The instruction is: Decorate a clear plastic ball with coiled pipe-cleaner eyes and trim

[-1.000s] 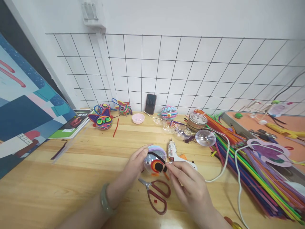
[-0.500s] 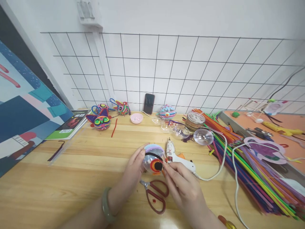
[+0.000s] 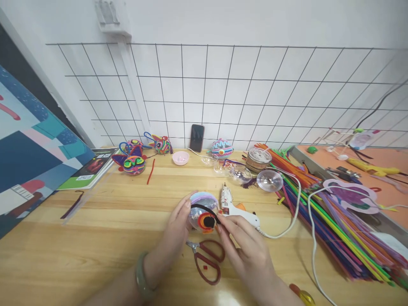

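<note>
A clear plastic ball [image 3: 201,207] wrapped with pastel pipe cleaners sits on the wooden table [image 3: 105,221], with a red, orange and black spiral on its front. My left hand [image 3: 174,238] cups its left side, fingers curled against it. With my right hand [image 3: 245,250] I pinch a black pipe cleaner [image 3: 204,208] that arcs over the ball, fingertips pressed at the spiral. Red-handled scissors [image 3: 207,257] lie just below the ball between my hands. A white glue gun [image 3: 237,207] lies right behind my right fingers.
Many coloured pipe cleaners [image 3: 331,216] spread over the right side, crossed by a white cord [image 3: 298,212]. Clear half-spheres [image 3: 269,180], a tape roll [image 3: 259,159], a pink dish [image 3: 180,158], a phone [image 3: 196,137] and finished pipe-cleaner figures [image 3: 132,160] line the back. A book [image 3: 92,168] lies at left.
My right fingers have drawn in closer to the spiral on the ball's front. The left hand keeps its hold. The view has shifted slightly.
</note>
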Tool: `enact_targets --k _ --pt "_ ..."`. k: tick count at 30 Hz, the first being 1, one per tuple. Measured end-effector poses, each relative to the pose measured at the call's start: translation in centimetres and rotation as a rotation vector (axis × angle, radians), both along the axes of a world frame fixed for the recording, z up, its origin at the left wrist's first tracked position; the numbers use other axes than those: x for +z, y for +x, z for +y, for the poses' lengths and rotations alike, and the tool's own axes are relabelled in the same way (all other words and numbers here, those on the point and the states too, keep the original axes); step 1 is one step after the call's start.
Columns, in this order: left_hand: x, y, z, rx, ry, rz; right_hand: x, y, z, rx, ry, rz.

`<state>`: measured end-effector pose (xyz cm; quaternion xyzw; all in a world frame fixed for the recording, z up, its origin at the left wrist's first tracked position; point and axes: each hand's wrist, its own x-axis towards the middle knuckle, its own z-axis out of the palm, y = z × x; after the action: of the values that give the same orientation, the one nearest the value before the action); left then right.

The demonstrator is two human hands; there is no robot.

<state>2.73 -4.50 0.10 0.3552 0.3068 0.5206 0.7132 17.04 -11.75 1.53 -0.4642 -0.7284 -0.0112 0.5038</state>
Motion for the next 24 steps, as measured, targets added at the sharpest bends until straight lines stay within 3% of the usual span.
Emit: enact_targets --k 4,15,24 --pt "0.04 0.04 -0.01 0.035 0.002 0.024 0.19 -0.01 -0.03 0.015 0.009 -0.066" --pt "0.27 0.03 -0.17 0.024 0.003 0.067 -0.12 0.02 -0.16 -0.107 0.084 -0.328" --pt "-0.31 0.05 -0.07 0.042 0.008 0.028 0.06 0.13 -0.22 -0.142 0.116 -0.440"
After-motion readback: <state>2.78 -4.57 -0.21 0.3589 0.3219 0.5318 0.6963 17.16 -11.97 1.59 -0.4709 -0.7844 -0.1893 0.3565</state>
